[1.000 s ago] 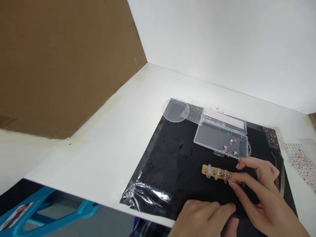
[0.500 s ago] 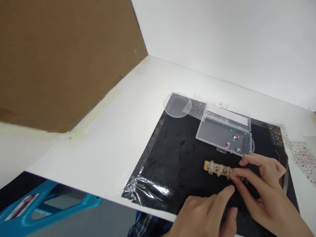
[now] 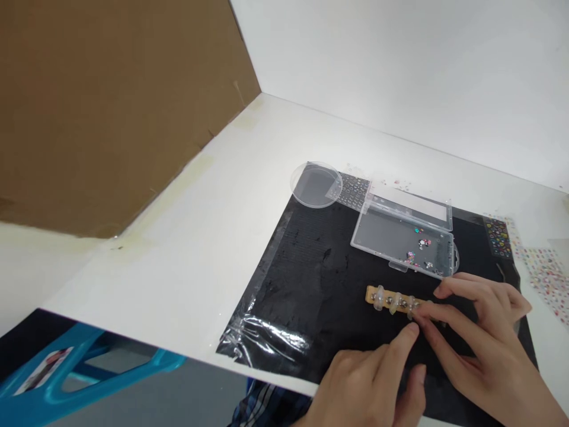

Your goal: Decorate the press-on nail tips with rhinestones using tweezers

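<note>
A short wooden strip (image 3: 370, 295) lies on the black mat, with several clear nail-like pieces (image 3: 395, 303) and small metal balls along it. My right hand (image 3: 484, 338) has its thumb and index finger together at one clear piece near the strip's right part, covering that end. My left hand (image 3: 373, 385) is just below the strip, index finger pointing up near the right fingertips, thumb apart, nothing visible in it. An open clear plastic case (image 3: 386, 234) with small colourful charms (image 3: 411, 257) sits behind the strip.
A round clear dish (image 3: 316, 185) stands at the black mat's (image 3: 293, 284) back left corner. Sticker sheets (image 3: 353, 191) lie beside the case and at the right (image 3: 546, 279). A brown board (image 3: 111, 107) rises at left; a blue stool (image 3: 89, 373) is below the table edge.
The view has shifted slightly. My left index fingertip is a little nearer the strip, and the right hand's outer fingers have moved slightly right. The right pinch stays at the strip.
</note>
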`<state>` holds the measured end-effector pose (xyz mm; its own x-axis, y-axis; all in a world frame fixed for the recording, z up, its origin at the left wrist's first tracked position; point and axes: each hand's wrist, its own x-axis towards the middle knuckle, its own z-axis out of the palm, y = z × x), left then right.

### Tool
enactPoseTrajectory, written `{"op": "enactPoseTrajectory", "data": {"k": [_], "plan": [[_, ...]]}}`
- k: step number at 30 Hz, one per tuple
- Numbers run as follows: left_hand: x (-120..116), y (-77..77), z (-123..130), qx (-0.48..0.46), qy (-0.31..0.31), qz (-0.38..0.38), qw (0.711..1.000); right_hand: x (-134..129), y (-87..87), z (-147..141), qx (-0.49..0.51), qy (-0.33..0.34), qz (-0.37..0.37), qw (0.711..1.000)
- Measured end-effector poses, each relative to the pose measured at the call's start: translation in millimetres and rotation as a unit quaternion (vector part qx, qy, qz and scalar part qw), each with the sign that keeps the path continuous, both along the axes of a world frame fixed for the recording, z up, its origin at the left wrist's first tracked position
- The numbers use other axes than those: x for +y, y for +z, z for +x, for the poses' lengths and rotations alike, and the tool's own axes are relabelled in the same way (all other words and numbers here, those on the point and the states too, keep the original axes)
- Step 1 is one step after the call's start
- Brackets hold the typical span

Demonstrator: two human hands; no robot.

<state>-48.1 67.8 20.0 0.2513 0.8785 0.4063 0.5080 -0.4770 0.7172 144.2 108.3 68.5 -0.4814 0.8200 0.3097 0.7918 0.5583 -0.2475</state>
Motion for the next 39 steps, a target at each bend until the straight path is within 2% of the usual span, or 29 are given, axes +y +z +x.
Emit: {"op": "enactPoseTrajectory", "data": {"k": [9,17,24,39], "plan": [[-2,2.1,1,0.007,0.013,-0.004,1.000,1,1.0,0,-0.006,0.002,0.009,1.000],[-1,2.3,0,-0.006,-0.003,-0.009,1.000,0,2.3,0,-0.005,-0.007,0.009,1.000],[-2,2.8,0,-0.006,0.001,-0.015,1.000,2,4.0,-3,-0.031,0.001,0.048,0.998],[-2,3.0,0,-0.004,0.006,-0.015,1.000,1,10.4,-4,-0.009,0.027,0.041,0.999]]}}
